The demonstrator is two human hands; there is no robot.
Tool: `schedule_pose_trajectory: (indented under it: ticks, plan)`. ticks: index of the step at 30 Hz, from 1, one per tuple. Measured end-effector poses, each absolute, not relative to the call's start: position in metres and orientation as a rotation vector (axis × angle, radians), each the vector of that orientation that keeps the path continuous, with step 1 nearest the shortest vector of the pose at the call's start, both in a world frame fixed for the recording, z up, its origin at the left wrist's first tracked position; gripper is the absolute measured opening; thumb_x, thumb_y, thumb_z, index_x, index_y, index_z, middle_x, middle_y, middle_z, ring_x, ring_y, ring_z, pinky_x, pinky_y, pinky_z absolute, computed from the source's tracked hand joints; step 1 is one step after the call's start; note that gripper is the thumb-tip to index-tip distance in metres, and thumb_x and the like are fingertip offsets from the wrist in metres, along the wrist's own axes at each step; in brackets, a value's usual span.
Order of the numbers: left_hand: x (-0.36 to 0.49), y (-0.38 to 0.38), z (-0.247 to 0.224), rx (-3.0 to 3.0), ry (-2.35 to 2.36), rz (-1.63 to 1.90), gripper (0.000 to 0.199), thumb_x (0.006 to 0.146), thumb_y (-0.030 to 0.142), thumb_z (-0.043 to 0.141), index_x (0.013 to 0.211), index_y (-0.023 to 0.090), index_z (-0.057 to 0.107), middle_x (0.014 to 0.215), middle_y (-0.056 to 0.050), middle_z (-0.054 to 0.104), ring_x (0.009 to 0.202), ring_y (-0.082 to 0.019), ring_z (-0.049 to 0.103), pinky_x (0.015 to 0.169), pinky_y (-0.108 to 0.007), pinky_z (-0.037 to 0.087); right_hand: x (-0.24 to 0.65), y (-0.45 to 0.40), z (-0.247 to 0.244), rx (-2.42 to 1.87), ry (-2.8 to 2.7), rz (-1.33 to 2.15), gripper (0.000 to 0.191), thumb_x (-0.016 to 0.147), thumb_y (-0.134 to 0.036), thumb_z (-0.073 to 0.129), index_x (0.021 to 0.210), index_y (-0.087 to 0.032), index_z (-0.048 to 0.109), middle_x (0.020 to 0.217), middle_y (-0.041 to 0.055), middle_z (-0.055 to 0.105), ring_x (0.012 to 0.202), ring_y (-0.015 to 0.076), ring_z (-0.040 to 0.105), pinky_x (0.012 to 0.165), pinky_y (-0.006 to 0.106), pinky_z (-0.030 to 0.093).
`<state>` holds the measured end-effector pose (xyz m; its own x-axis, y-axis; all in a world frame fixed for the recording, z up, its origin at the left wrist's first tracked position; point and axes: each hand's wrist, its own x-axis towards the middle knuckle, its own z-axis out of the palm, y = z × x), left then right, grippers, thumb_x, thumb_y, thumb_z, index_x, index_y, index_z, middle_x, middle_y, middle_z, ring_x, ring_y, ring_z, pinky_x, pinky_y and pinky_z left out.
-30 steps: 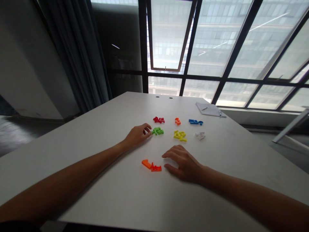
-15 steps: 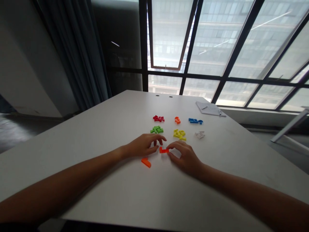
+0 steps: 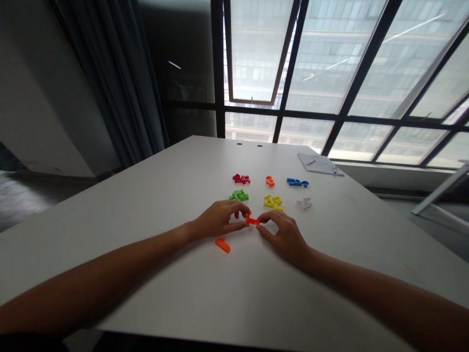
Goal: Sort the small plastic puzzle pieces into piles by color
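A small red-orange plastic piece (image 3: 252, 221), L-shaped with ridges along it, is held between both hands just over the table. My left hand (image 3: 223, 218) pinches its left end with thumb and fingertips. At its right end, the thumb and index finger of my right hand (image 3: 282, 233) close on it. Below my left hand an orange bent plastic piece (image 3: 222, 245) lies flat on the white table (image 3: 176, 293). Green pieces (image 3: 239, 195) lie just beyond my left hand, and yellow pieces (image 3: 273, 202) just beyond my right.
Farther back lie small groups of red pieces (image 3: 241, 179), orange pieces (image 3: 270, 181) and blue pieces (image 3: 297, 183). Clear or whitish pieces (image 3: 304, 203) sit to the right. Papers (image 3: 318, 164) with pens rest near the far right edge, before the windows.
The red-orange piece has risen slightly, moved a little right and turned to show its ridges. My left fingers have closed on its left end; my right hand still holds the other.
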<state>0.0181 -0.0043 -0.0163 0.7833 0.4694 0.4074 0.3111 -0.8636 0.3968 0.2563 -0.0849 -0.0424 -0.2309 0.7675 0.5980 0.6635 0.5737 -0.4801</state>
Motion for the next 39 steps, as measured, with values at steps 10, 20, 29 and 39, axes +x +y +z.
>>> schedule_pose_trajectory:
  ticks: [10,20,29,39]
  plan:
    - [0.0175,-0.0048,-0.0182,2.688,0.551,0.797,0.028,0.094,0.042,0.067,0.111,0.019,0.067,0.096,-0.004,0.070,0.082,-0.016,0.066,0.069,-0.024,0.052,0.2559,-0.0866,-0.0408,-1.065,-1.941,0.133,0.006,0.091,-0.020,0.067,0.097,-0.022,0.067,0.090,0.0038,0.072,0.085,0.0219,0.067,0.081,0.038,0.051]
    - [0.0189,-0.0071,-0.0182,2.702,0.558,0.863,0.029,0.095,0.043,0.067,0.111,0.019,0.068,0.096,-0.004,0.071,0.080,-0.014,0.065,0.068,-0.023,0.051,0.2570,-0.0869,-0.0404,-0.995,-1.930,0.094,0.011,0.091,-0.019,0.068,0.102,-0.023,0.067,0.093,0.0043,0.072,0.086,0.0219,0.068,0.081,0.038,0.054]
    - [0.0191,-0.0077,-0.0199,2.717,0.558,0.866,0.030,0.095,0.043,0.067,0.113,0.020,0.068,0.097,-0.004,0.072,0.081,-0.014,0.065,0.070,-0.023,0.051,0.2580,-0.0870,-0.0458,-0.970,-1.915,0.049,0.035,0.090,-0.015,0.067,0.122,-0.024,0.058,0.103,0.0058,0.073,0.090,0.0218,0.069,0.086,0.040,0.055]
    - [0.0189,-0.0069,-0.0212,2.755,0.553,0.860,0.029,0.095,0.043,0.067,0.113,0.020,0.067,0.096,-0.003,0.072,0.081,-0.014,0.065,0.070,-0.024,0.051,0.2581,-0.0879,-0.0453,-0.944,-1.904,0.036,0.038,0.090,-0.017,0.068,0.125,-0.025,0.056,0.099,0.0041,0.073,0.089,0.0216,0.070,0.085,0.040,0.056]
